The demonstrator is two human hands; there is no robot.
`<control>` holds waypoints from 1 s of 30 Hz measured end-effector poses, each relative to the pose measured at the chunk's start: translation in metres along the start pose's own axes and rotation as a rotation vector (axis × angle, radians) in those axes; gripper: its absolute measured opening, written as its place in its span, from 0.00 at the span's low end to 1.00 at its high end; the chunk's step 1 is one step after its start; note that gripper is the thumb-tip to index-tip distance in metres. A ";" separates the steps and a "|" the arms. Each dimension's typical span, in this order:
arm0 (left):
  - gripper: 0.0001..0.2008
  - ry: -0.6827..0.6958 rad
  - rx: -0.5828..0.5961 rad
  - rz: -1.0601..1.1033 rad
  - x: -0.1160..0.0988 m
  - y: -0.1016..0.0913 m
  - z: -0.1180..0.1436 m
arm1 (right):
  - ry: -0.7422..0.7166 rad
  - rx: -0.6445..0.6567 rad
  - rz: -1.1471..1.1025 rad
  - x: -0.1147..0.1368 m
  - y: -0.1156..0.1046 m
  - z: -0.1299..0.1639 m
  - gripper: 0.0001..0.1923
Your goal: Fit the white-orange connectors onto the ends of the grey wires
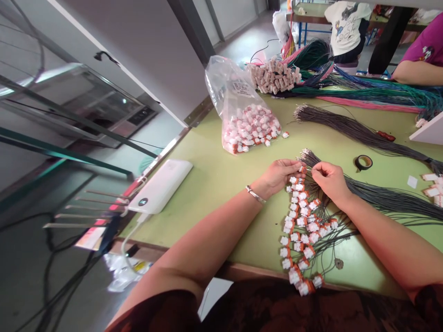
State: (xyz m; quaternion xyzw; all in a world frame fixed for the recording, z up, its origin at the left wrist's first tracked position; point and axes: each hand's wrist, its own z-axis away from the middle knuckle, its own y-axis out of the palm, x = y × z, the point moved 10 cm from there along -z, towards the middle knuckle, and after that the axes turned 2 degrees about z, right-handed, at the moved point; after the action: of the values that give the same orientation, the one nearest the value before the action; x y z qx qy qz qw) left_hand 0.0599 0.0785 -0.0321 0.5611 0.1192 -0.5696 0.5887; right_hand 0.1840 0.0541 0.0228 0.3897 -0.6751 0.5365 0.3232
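Broadly, a green table (204, 193) fills the scene, and a long bundle of dark wires (387, 198) runs across its right side, bare tips toward the far middle. Farther off and to the left stands a clear plastic bag (238, 108) holding many loose white-and-orange pieces, while a cluster of wired connectors (293, 214) trails to the near edge, its nearest ones at or over it. The left hand (279, 175) is clamped, thumb against fingertips, on one small connector (302, 169) at the cluster's far end; the right hand (330, 180), just right of it, pinches a thin wire (309, 170), thumb and forefinger together. Should wire and connector meet out of line, the tip would probably bend or catch; the cluster's weight at the edge might also tug the wires. The wire's long axis lies roughly left to right, pointing left at the connector, whose own long axis I cannot tell, since fingers cover much of it.
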 end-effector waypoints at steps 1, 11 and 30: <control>0.07 0.000 0.001 -0.006 0.000 0.000 0.001 | -0.004 -0.001 0.012 0.000 0.000 0.000 0.07; 0.11 0.161 -0.023 -0.234 -0.012 0.008 0.006 | -0.083 0.005 0.150 0.004 0.004 0.000 0.05; 0.11 0.132 -0.002 -0.191 -0.003 0.010 0.005 | 0.065 0.039 0.034 -0.012 0.007 -0.001 0.02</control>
State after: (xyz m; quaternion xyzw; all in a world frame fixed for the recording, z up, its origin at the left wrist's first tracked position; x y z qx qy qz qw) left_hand 0.0648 0.0732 -0.0226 0.5830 0.2113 -0.5848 0.5229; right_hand 0.1839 0.0580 0.0098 0.3668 -0.6603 0.5673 0.3280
